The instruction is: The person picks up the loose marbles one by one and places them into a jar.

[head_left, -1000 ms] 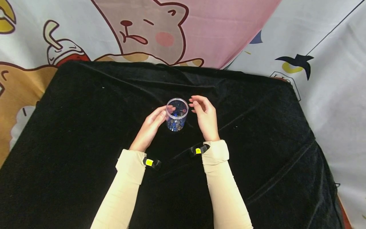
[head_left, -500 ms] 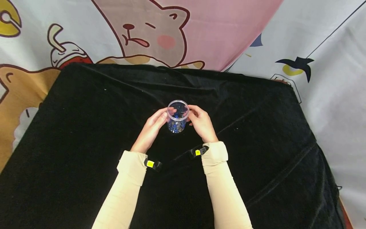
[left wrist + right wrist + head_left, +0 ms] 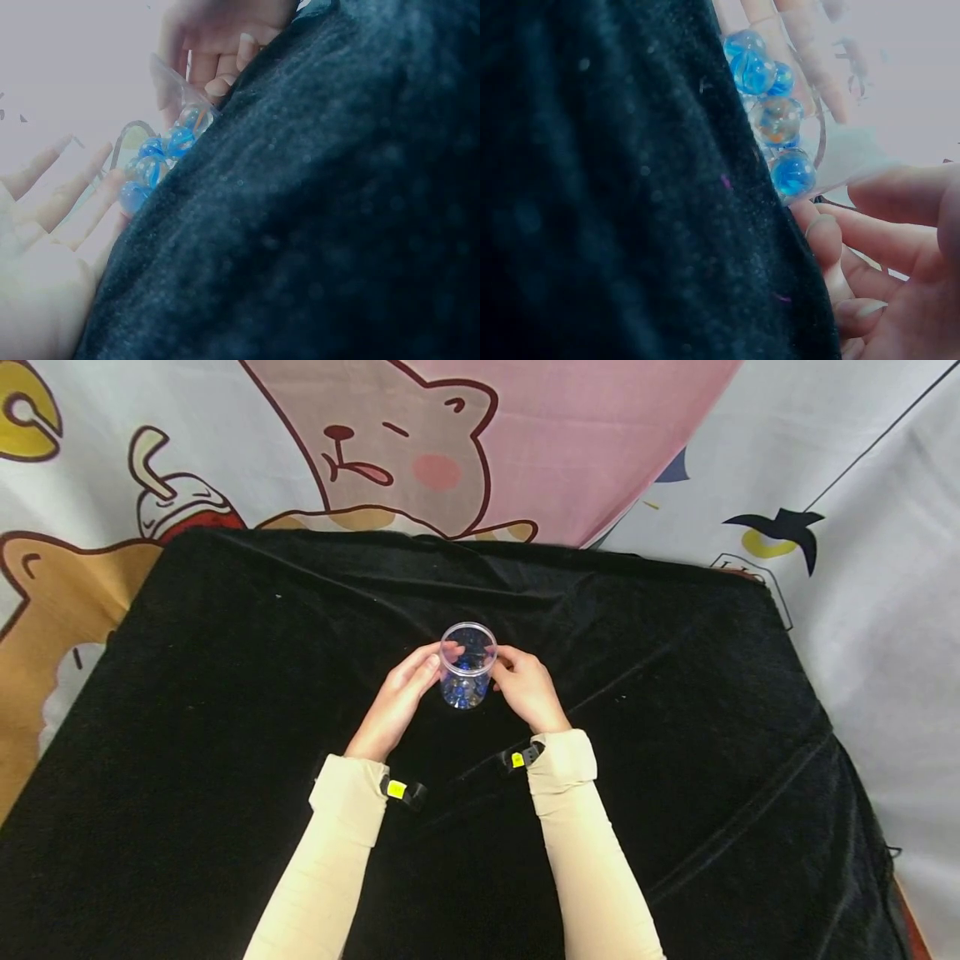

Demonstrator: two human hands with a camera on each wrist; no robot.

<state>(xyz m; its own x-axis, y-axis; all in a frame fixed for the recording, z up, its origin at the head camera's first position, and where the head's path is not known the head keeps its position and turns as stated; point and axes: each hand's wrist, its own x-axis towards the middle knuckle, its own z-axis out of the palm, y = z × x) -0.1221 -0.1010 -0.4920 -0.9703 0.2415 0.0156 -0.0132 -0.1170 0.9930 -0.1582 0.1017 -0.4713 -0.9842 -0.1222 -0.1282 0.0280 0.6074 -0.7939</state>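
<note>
A clear plastic jar (image 3: 469, 672) without a lid stands upright near the middle of the black cloth, with blue and clear glass marbles (image 3: 463, 692) at its bottom. My left hand (image 3: 401, 693) holds the jar's left side, thumb in front and fingers reaching behind; they show through the wall. On the opposite side, my right hand (image 3: 529, 690) grips the jar between thumb and fingers. The left wrist view shows rather straight fingers (image 3: 75, 217) beside the marbles (image 3: 154, 161). In the right wrist view, curled fingers (image 3: 885, 240) sit at the jar's base beside several marbles (image 3: 778, 120).
Black velvety cloth (image 3: 247, 710) with some creases covers the table. Behind it hangs a printed curtain (image 3: 585, 435) with a cartoon bear. Both sleeves carry a black wrist strap with a yellow label (image 3: 396, 790).
My right hand was apart from the jar, fingers raised beside its rim; it has come down and left and now grips the right side. My left hand stays on the jar.
</note>
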